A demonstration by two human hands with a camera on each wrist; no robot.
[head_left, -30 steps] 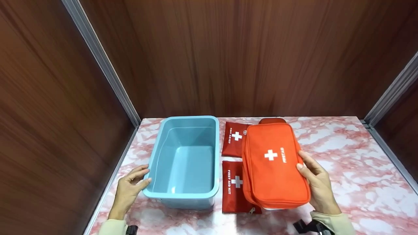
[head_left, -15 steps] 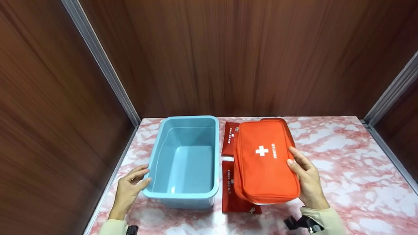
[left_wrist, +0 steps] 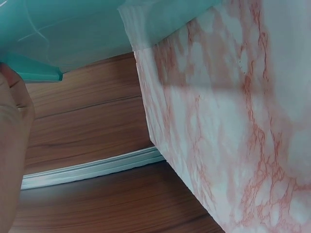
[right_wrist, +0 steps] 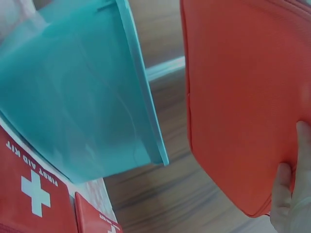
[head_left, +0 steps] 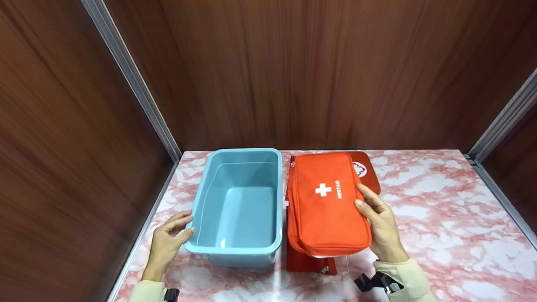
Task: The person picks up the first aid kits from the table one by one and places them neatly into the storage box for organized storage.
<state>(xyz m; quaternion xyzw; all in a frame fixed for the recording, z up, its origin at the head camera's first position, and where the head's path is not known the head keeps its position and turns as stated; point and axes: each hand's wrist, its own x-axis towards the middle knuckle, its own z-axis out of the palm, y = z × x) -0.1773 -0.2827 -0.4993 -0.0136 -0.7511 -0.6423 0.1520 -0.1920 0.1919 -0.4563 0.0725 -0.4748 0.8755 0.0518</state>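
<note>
An orange-red first aid bag (head_left: 331, 205) with a white cross is held up in the air by my right hand (head_left: 379, 226), which grips its right side. In the right wrist view, fingers (right_wrist: 282, 194) of that hand lie against the bag's underside. My left hand (head_left: 167, 243) holds the left rim of a light blue plastic bin (head_left: 235, 251) with thumb and fingers. The bin stands on the table, and nothing shows inside it. Below the raised bag are flat red first aid kit pouches (right_wrist: 36, 189), mostly hidden from the head view.
A dark red case (head_left: 371, 180) with a round white emblem lies at the back, partly behind the bag. Everything rests on a pink-and-white marbled table (head_left: 444, 218). Wood panels (head_left: 268, 75) rise at the back and on both sides.
My right hand has carried the first aid bag leftward toward the bin, covering more of the red pouches and uncovering the dark red case. The left hand stays at the rim.
</note>
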